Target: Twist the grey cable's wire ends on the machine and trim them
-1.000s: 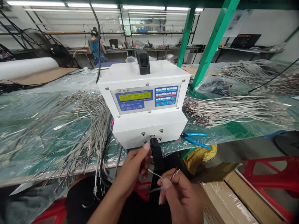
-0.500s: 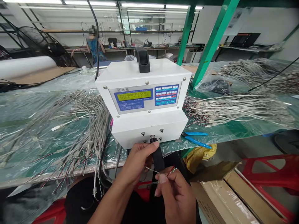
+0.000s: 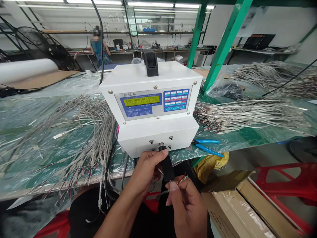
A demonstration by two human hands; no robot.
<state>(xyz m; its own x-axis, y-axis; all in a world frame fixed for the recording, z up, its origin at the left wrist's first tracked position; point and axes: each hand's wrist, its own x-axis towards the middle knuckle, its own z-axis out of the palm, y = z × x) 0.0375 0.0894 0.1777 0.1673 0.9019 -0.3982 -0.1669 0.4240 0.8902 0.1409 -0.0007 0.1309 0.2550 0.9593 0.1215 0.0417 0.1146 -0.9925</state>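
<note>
Two hands, both mine. Left hand [image 3: 146, 167]: thumb now on black tubular spindle [image 3: 167, 168], beside it one second ago; work seems brought up to spindle. Left fingers partly hidden, can't tell grip. Right hand [image 3: 184, 200] pinches one grey-sheathed cable [image 3: 163, 194], near spindle's lower end. One white box-shaped machine [image 3: 158, 127], one blue-handled cutter [image 3: 209, 147].

**C:204 on the screen [image 3: 142, 101]**

I can read 绞线机 above it on the white machine [image 3: 158, 132]; its lines give P:01 N:01(01) C:204, then T:18.0, s:0 t:06; two keypad [image 3: 176, 100] keys bear arrows; lettering on the blue pliers [image 3: 210, 150] is too small.
</note>
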